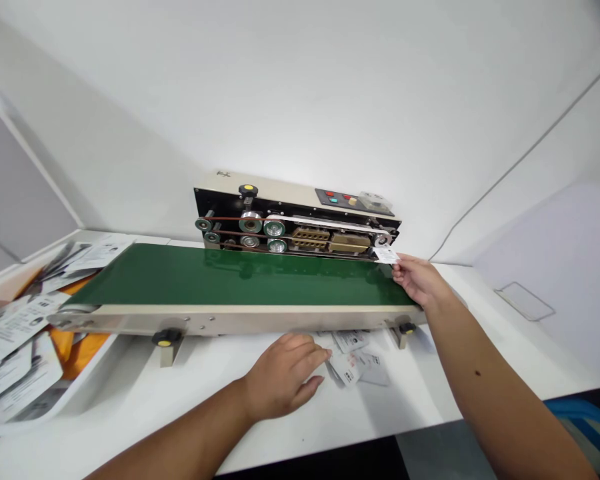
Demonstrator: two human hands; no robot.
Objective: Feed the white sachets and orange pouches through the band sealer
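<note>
My right hand (pixel 420 279) pinches a small white printed packet (pixel 386 255) by its edge. It holds the packet at the right end of a band sealer (pixel 300 200), just beside the lower belt and pulley. Below the conveyor, my left hand (pixel 287 375) hovers over the white table with fingers loosely bent and the thumb apart. Its fingertips reach the left edge of several loose printed packets (pixel 347 367); whether they touch is hard to tell. Between the hands and the sealer head runs the green conveyor belt (pixel 240 277), with nothing lying on it.
A white bin (pixel 93 383) at left, under the belt's end, holds many white printed packets and some orange ones. A blurred skin-coloured shape shows at the left edge. Black knobs (pixel 167 337) stick out from the conveyor's front. A cable (pixel 525 160) runs along the wall.
</note>
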